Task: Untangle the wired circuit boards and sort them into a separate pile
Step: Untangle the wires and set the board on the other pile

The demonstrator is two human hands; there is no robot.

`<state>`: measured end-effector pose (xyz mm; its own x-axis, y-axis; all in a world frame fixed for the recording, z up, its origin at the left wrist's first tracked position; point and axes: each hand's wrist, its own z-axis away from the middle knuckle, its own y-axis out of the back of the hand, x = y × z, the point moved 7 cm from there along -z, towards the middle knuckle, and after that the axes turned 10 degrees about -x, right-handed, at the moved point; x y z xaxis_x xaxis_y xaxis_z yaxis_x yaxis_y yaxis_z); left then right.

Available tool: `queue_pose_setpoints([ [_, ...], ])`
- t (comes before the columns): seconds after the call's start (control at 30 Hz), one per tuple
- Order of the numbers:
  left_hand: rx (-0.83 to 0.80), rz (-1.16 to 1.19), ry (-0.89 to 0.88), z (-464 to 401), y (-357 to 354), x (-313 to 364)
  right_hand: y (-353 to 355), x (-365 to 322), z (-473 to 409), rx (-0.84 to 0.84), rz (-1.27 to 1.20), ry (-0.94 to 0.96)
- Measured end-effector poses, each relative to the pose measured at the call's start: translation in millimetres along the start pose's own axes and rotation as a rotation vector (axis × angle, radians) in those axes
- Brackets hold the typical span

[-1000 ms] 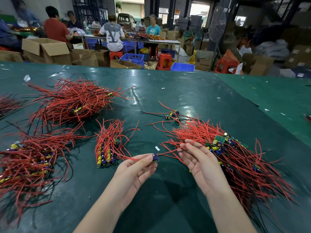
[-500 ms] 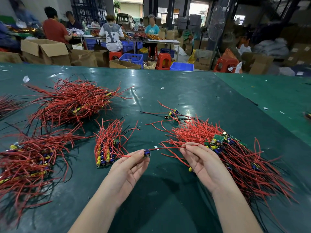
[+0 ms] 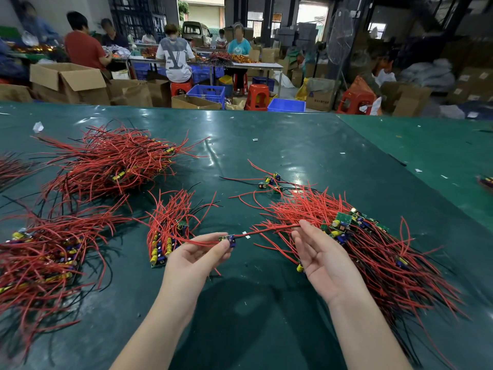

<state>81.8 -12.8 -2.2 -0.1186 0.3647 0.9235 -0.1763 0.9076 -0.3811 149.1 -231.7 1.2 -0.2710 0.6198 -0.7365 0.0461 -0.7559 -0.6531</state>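
Plainly light: a small circuit board [image 3: 227, 239] pinched at the fingertips of the left hand [image 3: 196, 259], thumb and forefinger curled onto it, palm turned up. Trailing from it toward 3 o'clock, a thin red wire [image 3: 266, 230], drawn nearly straight to the right hand [image 3: 321, 259]. Fingers of that hand loosely extended, palm up, tips at the wire where it enters the tangled pile [image 3: 373, 247]; whether pinching or merely touching, cannot tell.

Probably best gripped by the board's rigid edges, not by the wire: solder joints likely fragile, insulation smooth and apt to slip. Wires soft, springy, prone to snag on neighbours, so a slow pull along the strand rather than across seems wise.

Green boards, stiff and flat, studded with yellow and blue cylindrical capacitors. Red leads glossy, a few black ones mixed in.

At 9 o'clock of the left hand, just beside it, a small sorted bundle [image 3: 166, 231], boards aligned. Further heaps [image 3: 106, 164] toward 10 o'clock. Beneath all, a green mat [image 3: 266, 303], shiny, slightly wrinkled.
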Motion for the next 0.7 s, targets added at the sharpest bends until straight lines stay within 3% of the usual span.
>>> queue_pose_setpoints([
  [0.27, 0.042, -0.008, 0.01, -2.3, 8.8, -1.6, -10.9, 6.8, 5.3, -0.07, -0.13, -0.137],
  [0.43, 0.001, 0.134, 0.055, -3.6, 5.1, -4.1, -7.8, -8.4, 3.6, -0.085, 0.123, 0.029],
  [0.7, -0.009, 0.225, 0.113, -2.1, 0.2, -7.8, -5.2, -17.6, 8.0, -0.015, 0.307, 0.213],
])
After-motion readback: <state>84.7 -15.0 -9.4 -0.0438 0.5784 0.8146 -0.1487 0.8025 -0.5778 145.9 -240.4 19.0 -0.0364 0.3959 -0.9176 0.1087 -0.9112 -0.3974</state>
